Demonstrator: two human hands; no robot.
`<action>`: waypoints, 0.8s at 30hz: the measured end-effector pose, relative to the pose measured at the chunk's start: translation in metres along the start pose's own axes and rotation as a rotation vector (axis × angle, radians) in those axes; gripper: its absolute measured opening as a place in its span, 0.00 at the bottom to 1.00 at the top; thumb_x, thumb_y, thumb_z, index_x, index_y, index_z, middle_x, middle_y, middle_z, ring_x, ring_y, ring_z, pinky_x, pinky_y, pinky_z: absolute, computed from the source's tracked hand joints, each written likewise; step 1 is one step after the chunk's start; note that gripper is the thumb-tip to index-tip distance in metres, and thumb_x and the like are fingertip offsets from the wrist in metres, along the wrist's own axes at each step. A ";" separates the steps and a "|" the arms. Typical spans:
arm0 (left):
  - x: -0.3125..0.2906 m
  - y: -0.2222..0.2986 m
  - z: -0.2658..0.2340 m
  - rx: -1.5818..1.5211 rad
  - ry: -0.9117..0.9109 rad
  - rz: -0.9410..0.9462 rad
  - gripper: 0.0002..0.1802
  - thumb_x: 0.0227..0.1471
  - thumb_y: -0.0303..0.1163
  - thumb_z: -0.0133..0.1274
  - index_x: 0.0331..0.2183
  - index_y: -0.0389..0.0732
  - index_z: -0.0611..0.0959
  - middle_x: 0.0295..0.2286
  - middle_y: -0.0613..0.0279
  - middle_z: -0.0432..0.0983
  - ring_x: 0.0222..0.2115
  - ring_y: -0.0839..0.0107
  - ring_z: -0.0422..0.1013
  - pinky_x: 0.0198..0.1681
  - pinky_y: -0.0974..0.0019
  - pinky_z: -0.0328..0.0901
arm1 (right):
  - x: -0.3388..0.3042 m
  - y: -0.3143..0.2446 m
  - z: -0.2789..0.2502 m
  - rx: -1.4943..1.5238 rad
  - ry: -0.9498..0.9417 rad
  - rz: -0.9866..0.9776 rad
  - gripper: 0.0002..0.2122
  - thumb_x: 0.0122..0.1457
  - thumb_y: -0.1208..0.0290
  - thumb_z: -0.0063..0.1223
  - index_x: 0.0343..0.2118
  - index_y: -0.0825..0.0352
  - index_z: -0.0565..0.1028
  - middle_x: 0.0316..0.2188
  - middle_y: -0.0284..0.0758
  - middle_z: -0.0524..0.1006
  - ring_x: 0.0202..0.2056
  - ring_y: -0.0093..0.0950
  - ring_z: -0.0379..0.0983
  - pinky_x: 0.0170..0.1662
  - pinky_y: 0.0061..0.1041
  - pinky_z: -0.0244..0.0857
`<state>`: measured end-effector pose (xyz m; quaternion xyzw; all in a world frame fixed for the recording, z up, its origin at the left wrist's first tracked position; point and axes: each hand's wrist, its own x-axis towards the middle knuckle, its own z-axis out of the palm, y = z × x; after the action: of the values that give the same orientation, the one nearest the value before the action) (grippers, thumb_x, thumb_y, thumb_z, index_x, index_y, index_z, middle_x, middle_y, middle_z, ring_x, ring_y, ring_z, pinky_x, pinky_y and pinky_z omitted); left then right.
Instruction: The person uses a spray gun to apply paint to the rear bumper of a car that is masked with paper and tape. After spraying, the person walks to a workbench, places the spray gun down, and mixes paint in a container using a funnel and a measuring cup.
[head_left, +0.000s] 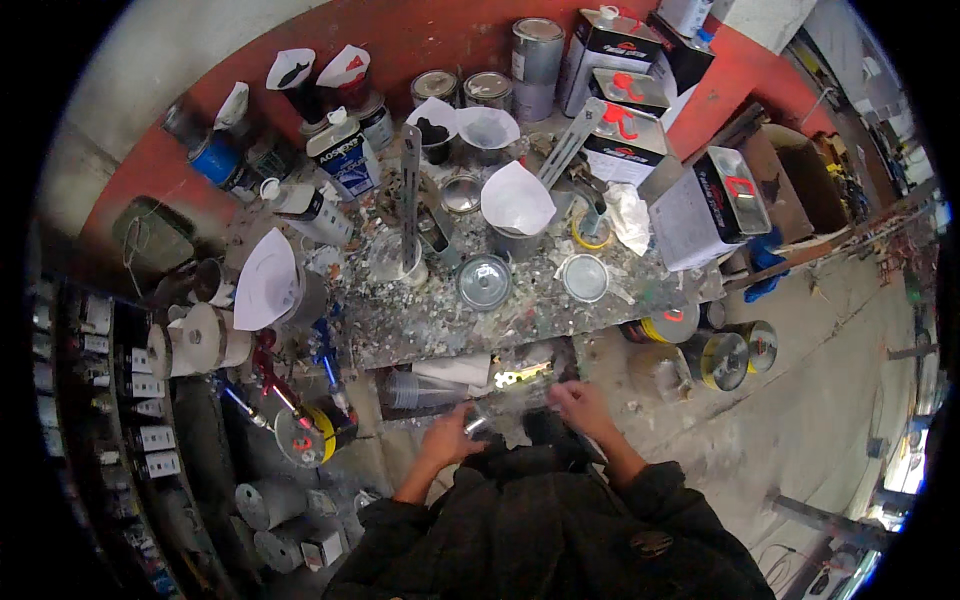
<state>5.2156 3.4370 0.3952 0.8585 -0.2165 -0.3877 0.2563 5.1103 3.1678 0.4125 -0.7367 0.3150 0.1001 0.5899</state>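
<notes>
Both hands are low in front of me, over an open drawer (400, 413) under the bench. My left hand (447, 437) is closed around a shiny, see-through piece (477, 418), perhaps a plastic cup; its full shape is unclear. To the right, my right hand (586, 408) has its fingertips pinched together. What they hold, if anything, is hard to make out, though blurred clear plastic shows between the hands. A stack of clear plastic cups (415, 390) lies in the drawer beside a white roll (450, 368) and a yellow patterned piece (523, 375).
The paint-spattered bench (440, 335) carries cans, metal jugs, paper-strainer cups (517, 200) and an upright metal ruler (410, 190). Spray guns (275, 380) hang at its left corner. Paint cans (715, 358) stand on the floor at right, and a shelf (130, 400) is far left.
</notes>
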 end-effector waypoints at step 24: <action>-0.053 0.003 0.010 -0.829 0.090 -0.048 0.25 0.48 0.32 0.65 0.45 0.36 0.72 0.27 0.59 0.78 0.26 0.74 0.73 0.28 0.69 0.67 | 0.039 0.060 -0.169 -0.310 0.689 -0.186 0.27 0.49 0.60 0.66 0.49 0.69 0.72 0.39 0.41 0.78 0.32 0.32 0.78 0.39 0.32 0.70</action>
<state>5.1753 3.4621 0.4208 0.7037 -0.0107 -0.4099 0.5803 5.0677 2.9904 0.3915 -0.8329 0.4076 -0.1607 0.3380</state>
